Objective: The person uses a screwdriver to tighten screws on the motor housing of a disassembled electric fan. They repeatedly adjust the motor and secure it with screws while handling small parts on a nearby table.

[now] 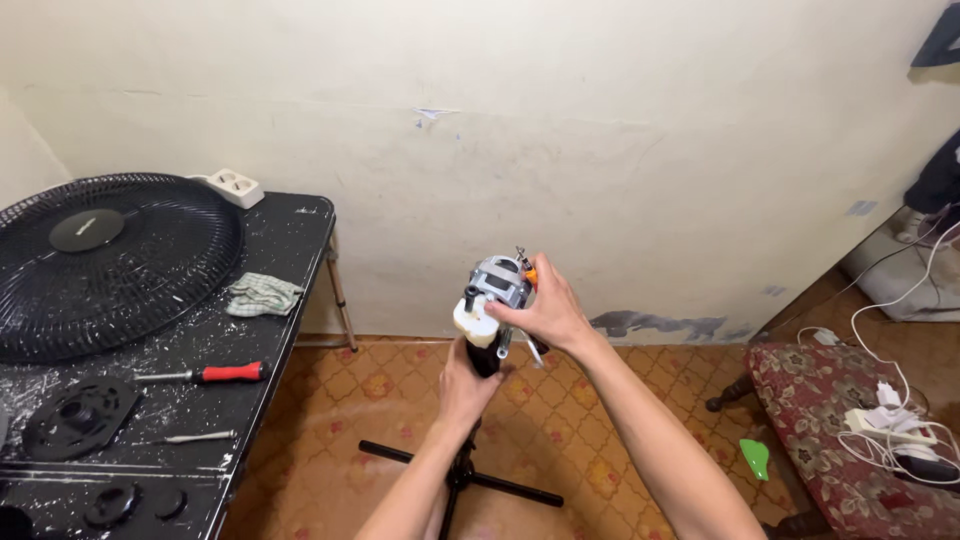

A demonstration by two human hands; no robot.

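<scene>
At frame centre, we noted the left hand [463, 385] clamped round the black stand pole [486, 358], the right hand [545, 310] gripping the grey fan motor [497, 283] above it.

The fan motor [503, 283] shows bare grey cast metal, dull rather than polished, with a smooth white plastic piece [474, 322] at its lower side and a small orange plastic part near the top. The stand pole [484, 357] below it is matt black. On the desk [290, 250], a glossy black top flecked with white dust, lies a black plastic fan grille [120, 260], a screwdriver [205, 375] with a shiny metal shaft and red plastic handle, and a crumpled checked cloth [262, 295]. The wall is rough, chipped cream paint.
</scene>
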